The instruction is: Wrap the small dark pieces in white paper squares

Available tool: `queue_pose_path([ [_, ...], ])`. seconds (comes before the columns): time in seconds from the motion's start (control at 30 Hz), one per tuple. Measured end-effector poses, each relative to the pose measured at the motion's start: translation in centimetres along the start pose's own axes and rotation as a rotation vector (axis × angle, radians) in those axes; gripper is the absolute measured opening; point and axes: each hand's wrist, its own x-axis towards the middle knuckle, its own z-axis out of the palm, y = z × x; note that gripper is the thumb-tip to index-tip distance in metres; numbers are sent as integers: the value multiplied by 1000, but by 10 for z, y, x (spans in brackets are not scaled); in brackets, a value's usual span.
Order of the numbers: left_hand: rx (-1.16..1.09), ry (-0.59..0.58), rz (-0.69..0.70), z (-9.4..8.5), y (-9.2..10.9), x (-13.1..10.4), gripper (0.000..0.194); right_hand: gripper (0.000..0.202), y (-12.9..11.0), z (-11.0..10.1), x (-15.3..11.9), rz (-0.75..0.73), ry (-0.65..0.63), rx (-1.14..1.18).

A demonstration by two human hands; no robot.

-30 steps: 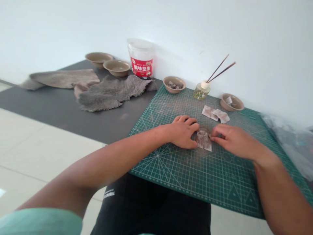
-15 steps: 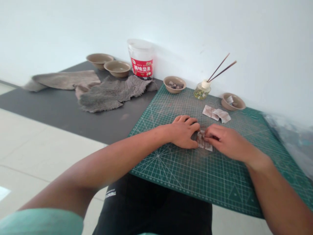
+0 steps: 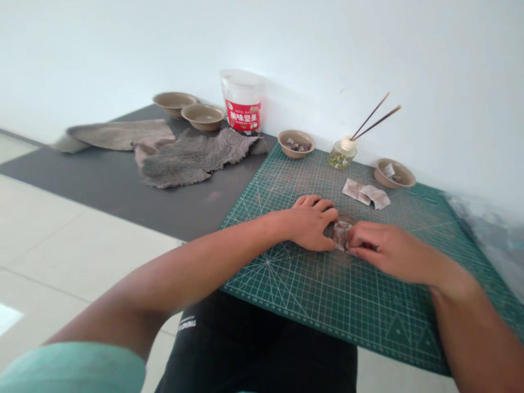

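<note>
A small brown-stained white piece lies on the green cutting mat between my hands. My left hand rests on the mat with its fingers spread, thumb and fingertips at the piece's left edge. At the right edge, the fingers of my right hand are pinched together over the piece; what lies between the fingertips is hidden. Behind my hands are two more stained pieces, partly overlapping.
Along the wall stand a bowl of dark lumps, a glass bottle with two sticks and a bowl with pale scraps. A grey cloth, two bowls and a red-labelled tub are at left; clear plastic lies at right.
My right hand has moved slightly right and nearer to me across the small piece, covering its right edge. My left hand keeps its place on the mat. The whole view has shifted a little.
</note>
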Motion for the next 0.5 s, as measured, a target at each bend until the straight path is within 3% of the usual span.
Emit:
queue_pose_path([
  [0.17,10,3,-27,0,0,0,58,14,3,-1,2,84,127,-102],
  [0.33,19,-1,-8,0,1,0,58,17,3,-3,-1,-9,-26,-41],
  [0.43,20,3,-25,0,1,0,57,15,5,-2,1,51,128,-108],
  [0.5,20,1,-31,-1,1,0,56,13,6,-3,1,75,131,-130],
])
